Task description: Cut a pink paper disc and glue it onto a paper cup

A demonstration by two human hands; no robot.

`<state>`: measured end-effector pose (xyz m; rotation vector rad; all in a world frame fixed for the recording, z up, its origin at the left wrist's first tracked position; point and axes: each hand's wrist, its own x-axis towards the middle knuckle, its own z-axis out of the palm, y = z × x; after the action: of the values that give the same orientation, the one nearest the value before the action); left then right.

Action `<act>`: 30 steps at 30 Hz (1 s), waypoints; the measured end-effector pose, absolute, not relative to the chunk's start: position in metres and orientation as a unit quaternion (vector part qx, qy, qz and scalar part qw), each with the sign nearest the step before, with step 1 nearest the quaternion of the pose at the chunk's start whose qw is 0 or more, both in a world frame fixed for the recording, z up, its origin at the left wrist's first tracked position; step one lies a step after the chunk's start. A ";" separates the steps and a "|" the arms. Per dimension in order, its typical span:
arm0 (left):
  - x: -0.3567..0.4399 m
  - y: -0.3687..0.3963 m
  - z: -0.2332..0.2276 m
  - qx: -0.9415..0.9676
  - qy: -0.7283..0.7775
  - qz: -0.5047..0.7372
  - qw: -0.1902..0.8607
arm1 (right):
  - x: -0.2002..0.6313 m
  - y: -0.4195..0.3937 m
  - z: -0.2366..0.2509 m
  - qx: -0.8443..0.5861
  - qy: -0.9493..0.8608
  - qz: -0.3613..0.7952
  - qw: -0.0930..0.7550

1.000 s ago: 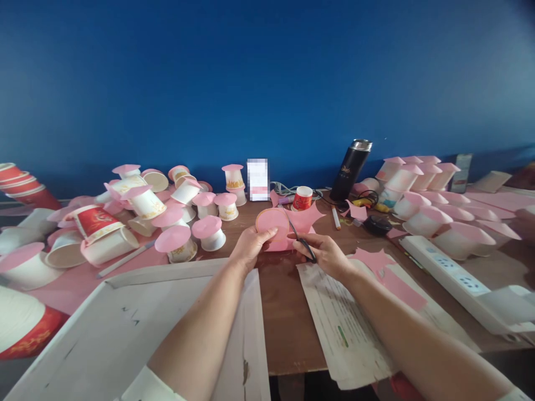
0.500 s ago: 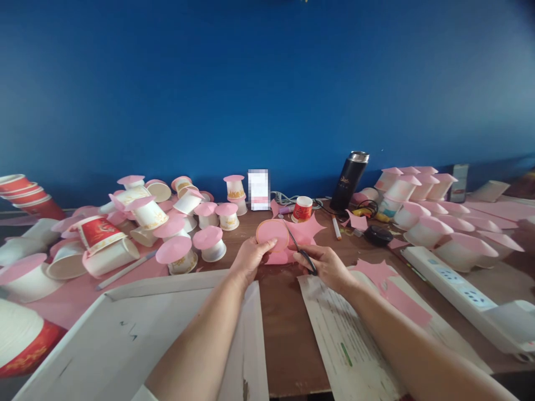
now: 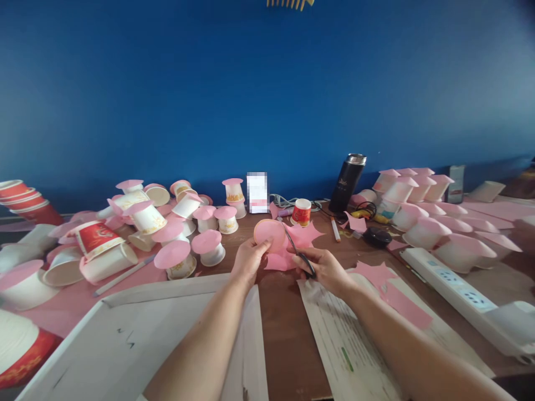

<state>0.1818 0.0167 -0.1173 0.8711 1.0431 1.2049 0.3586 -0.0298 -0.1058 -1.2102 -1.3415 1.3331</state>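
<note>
My left hand (image 3: pixel 249 260) pinches the lower left edge of a round pink paper disc (image 3: pixel 271 233), thumb on top. An orange-brown line runs along the disc's left rim. In my right hand (image 3: pixel 326 268) is a pair of scissors (image 3: pixel 308 266) with black handles, the blades pointing up and left along the disc's right edge. Whether the blades are closed cannot be made out. Pink paper scraps (image 3: pixel 303 236) with pointed corners lie behind and below the disc. Just beyond them stands a small red paper cup (image 3: pixel 301 212).
Paper cups with pink discs (image 3: pixel 207 242) crowd the left; more capped cups (image 3: pixel 428 231) stand right. A black flask (image 3: pixel 346 182) leans against the blue wall near a phone (image 3: pixel 257 193). A power strip (image 3: pixel 451 281), printed sheet (image 3: pixel 334 334) and white box lid (image 3: pixel 167 328) lie nearer.
The view has tilted up slightly, showing a yellow fringe at the top. Both hands keep nearly the same place, with the disc and scissors still held and the disc turned slightly.
</note>
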 end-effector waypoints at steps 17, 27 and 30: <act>0.179 0.016 -0.116 0.419 0.431 0.511 0.615 | 0.363 -0.030 -0.101 -0.478 -0.543 0.533 0.440; 0.179 0.016 -0.116 0.414 0.447 0.512 0.606 | 0.362 -0.031 -0.095 -0.480 -0.559 0.516 0.436; 0.178 0.018 -0.118 0.411 0.448 0.516 0.604 | 0.363 -0.031 -0.097 -0.481 -0.563 0.509 0.438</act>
<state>0.1784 0.0177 -0.1175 0.9521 1.0369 1.1937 0.3629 -0.0307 -0.0971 -1.1954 -1.3995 1.2658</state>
